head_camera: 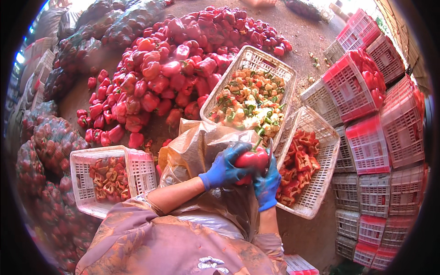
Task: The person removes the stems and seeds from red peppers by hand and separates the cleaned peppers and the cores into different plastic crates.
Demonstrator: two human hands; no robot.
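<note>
My left hand (227, 166), in a blue coated work glove, is closed around a whole red bell pepper (252, 160) with its green stem pointing up. Against the pepper's right side, my right hand (268, 185), gloved the same way, grips a knife (270, 151) whose blade stands upright; the handle is hidden in the fingers. Part of another red surface shows below the pepper, between the hands. Beneath my forearms a brownish plastic sheet (192, 147) covers my lap. Just beyond lies a white plastic crate (290, 77) of pepper cores and stems (251, 99).
Cut red pepper pieces (302, 161) fill part of a crate (319, 202) at right; another crate (141, 168) of pieces stands at left. A large heap of whole peppers (165, 79) lies ahead. Stacked crates (371, 192) line the right, mesh sacks (55, 141) the left.
</note>
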